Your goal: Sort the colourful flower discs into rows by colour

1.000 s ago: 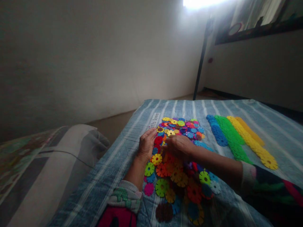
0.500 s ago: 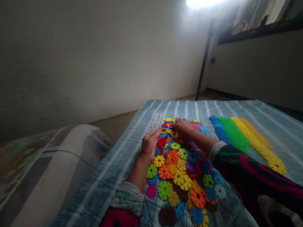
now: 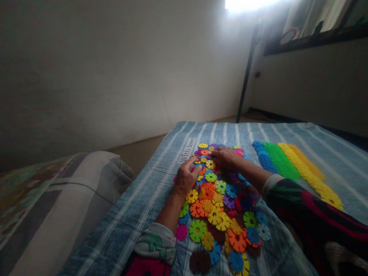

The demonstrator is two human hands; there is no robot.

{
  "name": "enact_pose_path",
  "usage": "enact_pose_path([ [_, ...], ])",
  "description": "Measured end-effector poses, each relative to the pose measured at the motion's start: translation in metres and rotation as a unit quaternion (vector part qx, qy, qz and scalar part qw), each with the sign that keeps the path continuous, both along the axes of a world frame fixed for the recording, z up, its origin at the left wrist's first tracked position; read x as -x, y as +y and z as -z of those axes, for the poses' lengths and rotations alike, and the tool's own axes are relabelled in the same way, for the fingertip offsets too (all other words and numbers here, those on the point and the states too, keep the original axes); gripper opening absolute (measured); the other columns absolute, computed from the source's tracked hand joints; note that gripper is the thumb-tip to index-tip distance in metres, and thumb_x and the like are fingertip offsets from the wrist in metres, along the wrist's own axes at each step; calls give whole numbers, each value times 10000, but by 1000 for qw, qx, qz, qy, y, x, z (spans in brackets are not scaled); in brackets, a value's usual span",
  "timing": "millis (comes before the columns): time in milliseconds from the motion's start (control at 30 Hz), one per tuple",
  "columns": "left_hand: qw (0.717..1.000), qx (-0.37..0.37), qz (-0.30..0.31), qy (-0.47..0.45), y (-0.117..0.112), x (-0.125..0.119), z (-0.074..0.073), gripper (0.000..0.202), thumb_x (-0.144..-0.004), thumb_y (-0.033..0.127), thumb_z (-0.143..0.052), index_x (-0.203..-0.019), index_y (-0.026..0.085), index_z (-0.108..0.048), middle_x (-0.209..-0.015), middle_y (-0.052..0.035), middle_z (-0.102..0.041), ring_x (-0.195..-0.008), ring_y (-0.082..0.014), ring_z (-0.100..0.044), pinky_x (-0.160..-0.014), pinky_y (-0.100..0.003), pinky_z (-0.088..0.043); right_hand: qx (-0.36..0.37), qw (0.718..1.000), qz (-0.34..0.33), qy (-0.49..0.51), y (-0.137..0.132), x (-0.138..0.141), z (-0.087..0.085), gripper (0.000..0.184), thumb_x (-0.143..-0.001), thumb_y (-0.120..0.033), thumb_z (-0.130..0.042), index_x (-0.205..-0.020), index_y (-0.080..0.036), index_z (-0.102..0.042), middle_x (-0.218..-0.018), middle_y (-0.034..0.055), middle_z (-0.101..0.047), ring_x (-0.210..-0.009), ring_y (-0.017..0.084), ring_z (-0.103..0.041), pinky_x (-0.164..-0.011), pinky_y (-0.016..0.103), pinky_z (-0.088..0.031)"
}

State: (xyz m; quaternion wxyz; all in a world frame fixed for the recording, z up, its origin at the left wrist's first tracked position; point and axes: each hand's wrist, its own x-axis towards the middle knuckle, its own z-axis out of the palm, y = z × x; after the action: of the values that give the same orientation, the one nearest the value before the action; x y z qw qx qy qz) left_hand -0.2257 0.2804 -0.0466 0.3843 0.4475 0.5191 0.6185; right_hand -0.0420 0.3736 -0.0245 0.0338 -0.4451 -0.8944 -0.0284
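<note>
Left hand [image 3: 188, 177], centre of the frame, knuckles up and fingers curled loosely, resting on the near-left edge of the pile of coloured flower-shaped discs [image 3: 221, 203]; whether it grips a disc cannot be told; forefinger stretched toward the far discs. Right hand [image 3: 227, 156], just right of and above the left one, palm down with fingers fairly flat on the far end of the same pile; what it pinches, if anything, is hidden under the fingers. Pile of discs: flat notched rounds in yellow, orange, green, blue, purple, red and pink, overlapping in a band from frame centre down to the lower edge; dim light makes the nearest pieces hard to read. Sorted rows, right of centre, well apart from the pile: blue row [image 3: 263, 157], green row [image 3: 280, 161], yellow row [image 3: 310, 176] and orange row [image 3: 307, 163], lying side by side and running slantwise toward the lower right. Striped blue bedcover [image 3: 143, 207] under all of it, with a small lettered label [image 3: 187, 148] near the far discs. Grey pillow [image 3: 83, 191], lower left. Patterned sleeves [image 3: 310, 214] on both forearms. Dark pole [image 3: 247, 73], upper right, against the pale wall [image 3: 115, 69].
</note>
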Motion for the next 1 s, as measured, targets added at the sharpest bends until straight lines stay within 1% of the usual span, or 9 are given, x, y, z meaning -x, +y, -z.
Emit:
enact_pose_path([
  [100,991,-35,24,125,-1,-2,2,302,-523,139,-807,-804,237,-760,-1087,-60,-702,-1187,-281,-555,-1108,-361,-324,12,1000,-7,3,0,2,0,301,-952,-282,-416,-1082,-200,-675,-1072,108,-665,-1018,231,-600,-839,304,-422],
  [200,981,-31,37,189,-1,-1,5,300,-567,164,-786,-855,245,-763,-1132,-67,-689,-1179,-294,-559,-1102,-396,-333,14,1000,-10,13,-5,2,0,296,-940,-220,-410,-1010,-173,-693,-1024,118,-686,-971,226,-622,-851,295,-413],
  [267,978,-33,38,203,-1,-1,7,285,-586,169,-770,-860,249,-763,-1115,-66,-696,-1165,-294,-566,-1096,-407,-338,16,1000,2,26,-6,0,-1,293,-934,-219,-416,-1062,-182,-677,-999,106,-698,-938,217,-636,-815,279,-424],
  [367,979,-42,41,195,-1,-1,8,262,-597,162,-757,-841,260,-762,-1067,-53,-713,-1135,-283,-580,-1088,-402,-348,12,998,41,54,-4,-5,-3,386,-930,-196,-393,-1278,-218,-560,-1004,75,-706,-931,200,-645,-764,258,-435],
  [500,983,-42,28,177,-1,0,8,239,-583,129,-735,-780,263,-758,-1011,-42,-725,-1095,-277,-597,-1071,-391,-366,-6,992,100,83,2,-14,-9,484,-922,-155,-351,-1395,-199,-442,-1158,109,-654,-1018,220,-620,-784,286,-439],
  [600,980,-38,13,193,0,0,9,236,-584,107,-702,-761,255,-754,-988,-38,-726,-1051,-262,-620,-1036,-370,-400,-6,991,97,87,2,-17,-11,389,-928,-213,-387,-1269,-197,-575,-1208,116,-614,-1050,228,-598,-809,290,-437],
  [767,954,-34,2,297,0,2,9,238,-638,112,-635,-824,222,-735,-983,-18,-727,-995,-210,-645,-964,-323,-455,33,997,24,66,0,-9,-3,248,-856,-391,-582,-912,-193,-721,-1074,93,-652,-1022,211,-583,-822,246,-421],
  [900,932,-23,-11,360,1,3,11,272,-680,140,-604,-922,197,-716,-1025,-12,-724,-987,-182,-649,-932,-303,-479,54,996,9,73,1,-2,4,215,-845,-307,-581,-817,-145,-719,-1018,135,-665,-986,221,-579,-815,252,-409],
  [1000,926,-26,-20,377,3,4,13,256,-694,151,-599,-918,192,-715,-999,-13,-730,-948,-175,-663,-887,-284,-505,71,992,13,106,2,-4,3,252,-869,-256,-509,-769,-131,-704,-892,110,-675,-853,189,-592,-725,242,-403],
])
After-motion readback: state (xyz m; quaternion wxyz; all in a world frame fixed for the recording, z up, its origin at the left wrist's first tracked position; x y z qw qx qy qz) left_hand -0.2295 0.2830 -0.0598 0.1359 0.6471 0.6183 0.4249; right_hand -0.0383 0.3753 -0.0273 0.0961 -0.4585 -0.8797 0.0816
